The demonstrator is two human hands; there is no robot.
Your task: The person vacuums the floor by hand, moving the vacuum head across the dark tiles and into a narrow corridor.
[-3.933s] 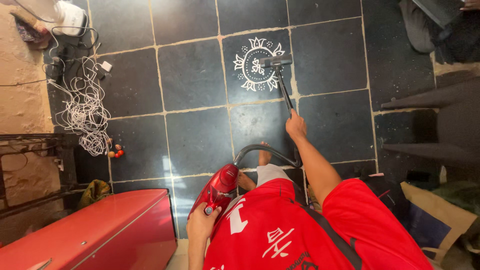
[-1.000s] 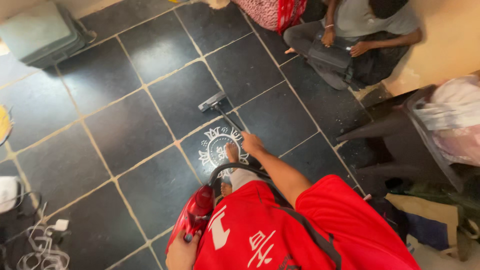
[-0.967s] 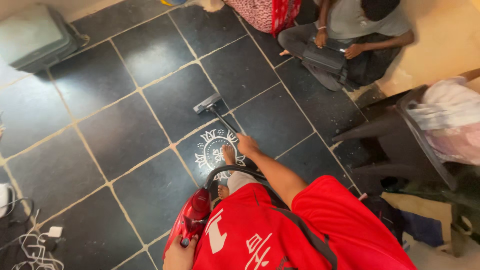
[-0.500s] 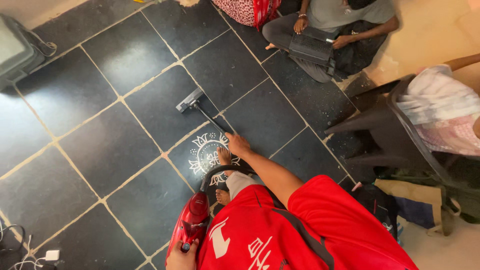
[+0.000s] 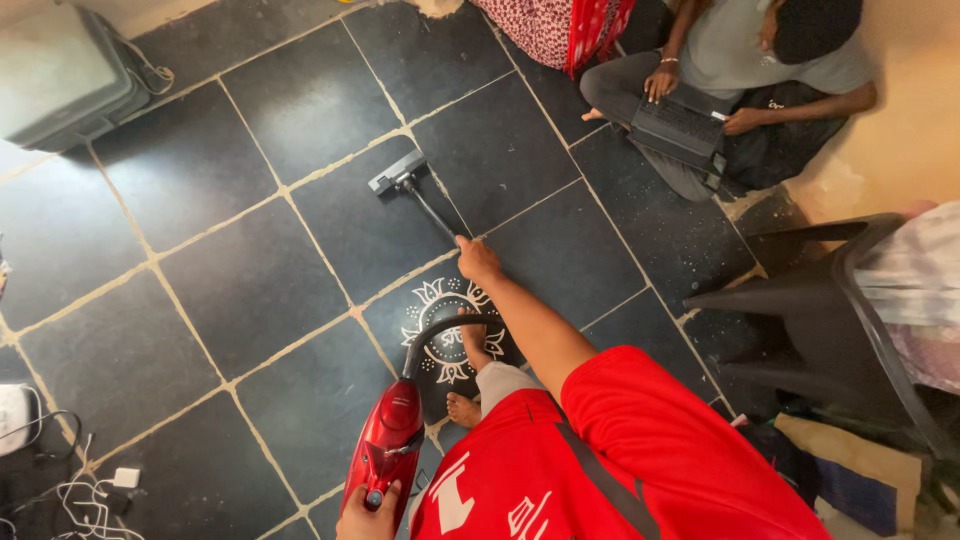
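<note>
Brown paper bag (image 5: pixel 880 470) with a dark blue panel at four o'clock, slumped on the floor beside a black plastic chair (image 5: pixel 830 310). Grey suitcase (image 5: pixel 65 70) at ten o'clock, lying flat in the far corner. White charger block and tangled cables (image 5: pixel 95 495) at eight o'clock.

Right hand (image 5: pixel 477 260) stretched forward toward twelve o'clock on a nearly straight arm, fingers wrapped round the top of the black vacuum wand (image 5: pixel 432 212). Wand slanting up to eleven o'clock, ending in a grey floor nozzle (image 5: pixel 397 172) flat on a dark tile. Left hand (image 5: pixel 365 518) low at six o'clock, at the rear end of the red canister vacuum (image 5: pixel 388 440); grip partly cut by the frame edge, so cannot tell how the fingers close. Canister carried off the floor at the left hip, black hose (image 5: pixel 440 335) arcing from its front toward the wand. Red shirt with white markings filling the lower right.

Floor of large black stone tiles (image 5: pixel 200 160) with pale grout lines, a white chalk floral pattern (image 5: pixel 440 310) under the bare feet. At one o'clock, another person seated on the floor with a laptop (image 5: pixel 680 125) on the lap, against a tan wall; patterned red and white cloth (image 5: pixel 560 30) just beside at twelve o'clock.
</note>
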